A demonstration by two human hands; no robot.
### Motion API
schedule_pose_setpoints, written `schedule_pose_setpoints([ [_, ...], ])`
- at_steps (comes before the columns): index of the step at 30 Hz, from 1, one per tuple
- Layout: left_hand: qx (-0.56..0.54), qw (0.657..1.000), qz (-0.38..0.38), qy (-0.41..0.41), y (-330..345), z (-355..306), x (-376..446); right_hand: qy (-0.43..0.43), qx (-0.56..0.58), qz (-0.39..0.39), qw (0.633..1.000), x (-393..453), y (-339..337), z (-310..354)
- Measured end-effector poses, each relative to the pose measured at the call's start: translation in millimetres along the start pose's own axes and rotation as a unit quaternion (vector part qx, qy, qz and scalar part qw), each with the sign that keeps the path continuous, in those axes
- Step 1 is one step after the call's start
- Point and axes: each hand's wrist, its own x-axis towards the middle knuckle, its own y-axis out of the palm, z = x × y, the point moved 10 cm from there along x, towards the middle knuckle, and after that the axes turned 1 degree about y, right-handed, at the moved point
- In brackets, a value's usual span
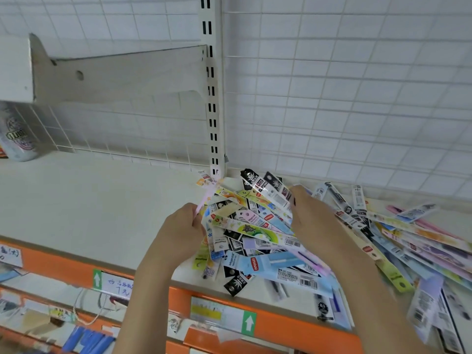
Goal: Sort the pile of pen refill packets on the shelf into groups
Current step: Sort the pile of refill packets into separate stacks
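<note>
The left hand point(178, 233) is curling its fingers around a pink packet point(208, 198), gripping it near the lower end so that the packet is angling up and away toward the slotted upright point(212, 98). The right hand point(314, 218) is gripping a fanned bundle of packets point(268, 190), with black-and-white printed ones showing at the top of the fan; the fingers are lying behind the bundle and cannot be made out individually. Both hands are hovering above the shelf point(89, 200), just beside each other, with the fan spreading between them.

The pile of pen refill packets point(408, 241) is lying on the right part of the shelf, spreading from below the hands out to the right edge of the view. Several packets are overhanging the orange shelf front point(281, 320). The packets are lying crossed over one another in mixed colours: blue, yellow, pink, purple and black.

The left part of the shelf surface is showing a can point(18, 134) standing upright at the far left, under a shelf bracket point(115, 75). A white wire grid panel point(357, 85) is forming the back wall. Label strips with green arrow tags point(249, 323) are sitting along the orange front.
</note>
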Motion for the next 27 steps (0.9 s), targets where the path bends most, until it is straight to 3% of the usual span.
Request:
schedule_pose_setpoints([
  [12, -0.072, 0.995, -0.029, -0.055, -11, 8, -10, -0.055, -0.113, 0.036, 0.991, -2, 32, 29],
  [21, -0.082, 0.995, -0.035, -0.049, -9, 0, -11, -0.054, -0.074, 0.037, 0.995, 3, 33, 25],
  [27, -0.07, 0.996, -0.033, -0.047, -7, -2, -13, -0.057, -0.058, 0.08, 0.993, 1, 46, 27],
])
